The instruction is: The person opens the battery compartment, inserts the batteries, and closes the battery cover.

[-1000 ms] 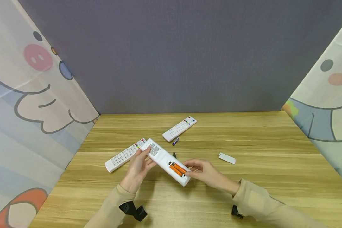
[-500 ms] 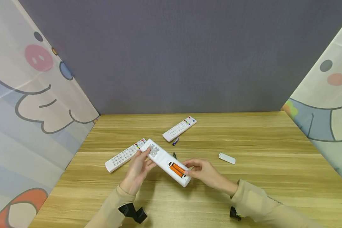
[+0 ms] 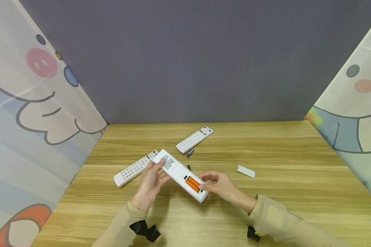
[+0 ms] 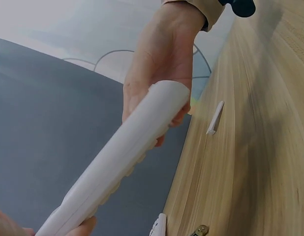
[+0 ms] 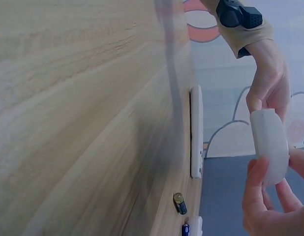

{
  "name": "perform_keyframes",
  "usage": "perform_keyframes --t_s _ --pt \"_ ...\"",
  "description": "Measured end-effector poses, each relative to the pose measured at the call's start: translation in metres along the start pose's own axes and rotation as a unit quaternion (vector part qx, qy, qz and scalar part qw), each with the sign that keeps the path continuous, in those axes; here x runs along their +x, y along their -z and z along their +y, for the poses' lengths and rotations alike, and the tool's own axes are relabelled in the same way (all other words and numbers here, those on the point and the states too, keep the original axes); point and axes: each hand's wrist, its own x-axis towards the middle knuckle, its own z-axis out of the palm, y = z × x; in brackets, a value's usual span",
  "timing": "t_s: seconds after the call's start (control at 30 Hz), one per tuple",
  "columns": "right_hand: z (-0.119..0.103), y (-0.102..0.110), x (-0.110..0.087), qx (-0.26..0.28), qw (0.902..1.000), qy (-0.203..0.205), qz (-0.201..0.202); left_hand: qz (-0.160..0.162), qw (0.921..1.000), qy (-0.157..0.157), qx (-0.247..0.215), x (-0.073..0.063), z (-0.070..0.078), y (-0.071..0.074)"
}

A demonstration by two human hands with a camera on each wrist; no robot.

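A white remote control (image 3: 177, 174) is held above the table, its back turned up and its battery bay uncovered. Two orange batteries (image 3: 191, 184) lie side by side in the bay. My left hand (image 3: 149, 187) grips the far-left end, thumb on the patterned label, fingers underneath. At the near-right end, my right hand (image 3: 221, 187) has its thumb at the ends of the batteries and its fingers behind the remote's edge. In the right wrist view, the end of the remote (image 5: 270, 142) sits between the right thumb and fingers.
One white remote (image 3: 133, 171) lies button side up at left, another (image 3: 194, 139) farther back. A blue battery (image 3: 190, 153) and a dark battery (image 5: 180, 203) lie on the wooden table (image 3: 284, 151). A small white battery cover (image 3: 246, 171) rests at right. A grey panel (image 3: 185, 68) rises behind.
The right thumb has slid slightly left over the ends of the orange batteries. The held remote has shifted a touch to the right; the things on the table have not moved.
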Motion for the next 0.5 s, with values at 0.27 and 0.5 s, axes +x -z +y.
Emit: perform_keyframes --t_s 0.27,0.5 --pt "0.0018 -0.0019 0.0011 0.010 0.9999 -0.003 0.001 0.005 0.9999 -0.005 0.011 -0.0016 -0.0006 -0.0028" --pt "0.0048 -0.0030 0.0014 0.008 0.9999 -0.007 0.010 0.001 0.9999 -0.005 0.011 -0.0016 -0.0025 -0.0026"
